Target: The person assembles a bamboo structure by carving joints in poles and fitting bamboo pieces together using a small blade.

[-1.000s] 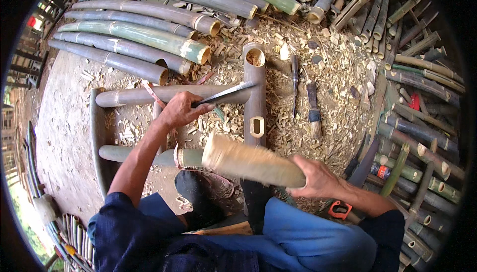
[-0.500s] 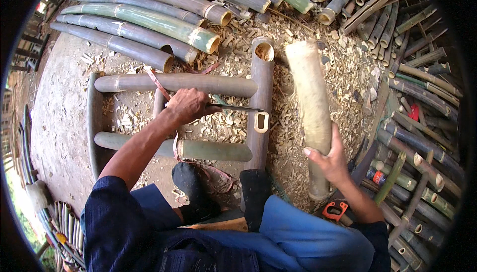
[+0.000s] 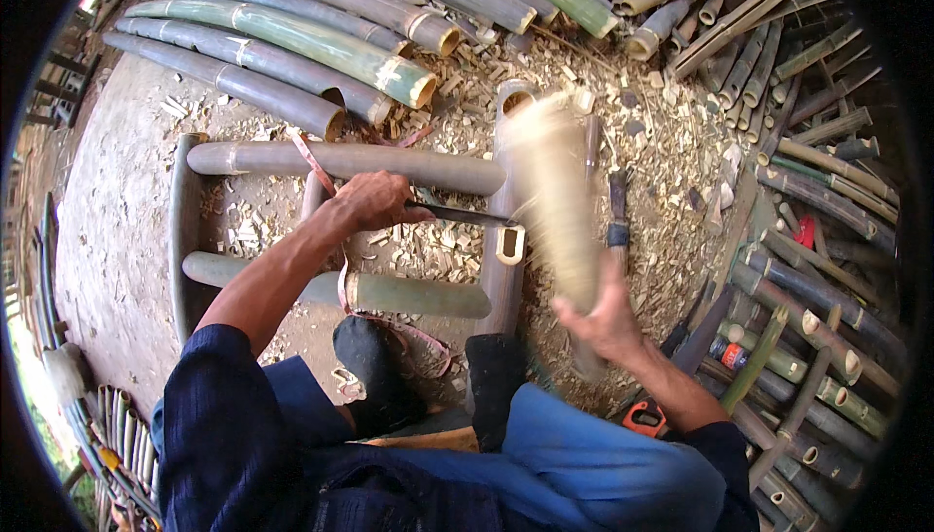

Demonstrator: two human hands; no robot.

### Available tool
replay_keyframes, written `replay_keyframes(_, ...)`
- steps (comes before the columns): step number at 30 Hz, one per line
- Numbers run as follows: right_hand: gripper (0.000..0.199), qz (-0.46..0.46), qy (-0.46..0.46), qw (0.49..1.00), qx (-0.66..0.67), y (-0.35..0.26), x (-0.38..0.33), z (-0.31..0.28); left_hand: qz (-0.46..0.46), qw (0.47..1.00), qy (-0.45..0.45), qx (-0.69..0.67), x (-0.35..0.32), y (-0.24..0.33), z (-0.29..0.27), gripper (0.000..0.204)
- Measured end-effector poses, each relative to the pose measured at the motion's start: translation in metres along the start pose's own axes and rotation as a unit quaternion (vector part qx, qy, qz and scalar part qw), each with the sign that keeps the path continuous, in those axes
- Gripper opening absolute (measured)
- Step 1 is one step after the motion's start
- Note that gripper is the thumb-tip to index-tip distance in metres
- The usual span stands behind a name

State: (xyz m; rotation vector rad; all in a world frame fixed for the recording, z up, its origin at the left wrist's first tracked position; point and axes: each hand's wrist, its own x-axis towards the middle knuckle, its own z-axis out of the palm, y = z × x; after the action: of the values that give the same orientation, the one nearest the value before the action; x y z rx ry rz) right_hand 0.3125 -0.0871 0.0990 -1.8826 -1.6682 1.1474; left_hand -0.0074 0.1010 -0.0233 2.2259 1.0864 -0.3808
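Note:
My left hand [image 3: 375,201] is closed round the hidden handle of a narrow metal blade [image 3: 462,213]. The blade's far end meets a thick bamboo post [image 3: 502,284], just beyond an oval hole [image 3: 510,245] with a pale rim. My right hand [image 3: 608,318] grips a thick, pale wooden club [image 3: 559,206] near its lower end. Motion smears the club, whose upper part overlaps the post; whether they touch I cannot tell. Two bamboo rails, an upper one [image 3: 355,162] and a greenish lower one [image 3: 418,296], reach from a second post [image 3: 185,230] toward the holed post.
Wood chips [image 3: 671,158] cover the ground. Long bamboo poles [image 3: 282,41] lie at the far left, and cut bamboo [image 3: 827,284] is heaped on the right. An orange-handled saw [image 3: 644,417] lies by my right knee. A dark-handled tool [image 3: 618,206] rests beyond the club. Pink ribbon [image 3: 342,284] hangs across the rails.
The club has swung left, from right of the post to over its upper part, my right hand moving with it. The dark-handled tool is now uncovered. My left hand stays almost in place.

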Motion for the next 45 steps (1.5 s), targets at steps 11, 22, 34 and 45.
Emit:
replay_keyframes(11,0.093,0.033,-0.039,0.987,0.155,0.002,0.012,-0.054,0.112,0.958,0.238,0.113,-0.057,0.001,0.046,0.026)
replay_keyframes(22,0.081,-0.002,-0.058,0.997,0.048,0.018,0.026,-0.042,0.001,0.993,0.116,0.026,-0.077,0.035,0.062,0.025)
replay_keyframes(34,0.091,-0.376,-0.212,0.751,-0.499,0.055,0.082,-0.032,-0.017,0.996,0.058,0.069,-0.073,0.036,0.063,0.009)
replay_keyframes(45,0.082,-0.437,-0.208,0.728,-0.486,0.033,0.068,-0.015,-0.005,0.989,0.123,0.076,-0.076,0.027,0.087,0.011)
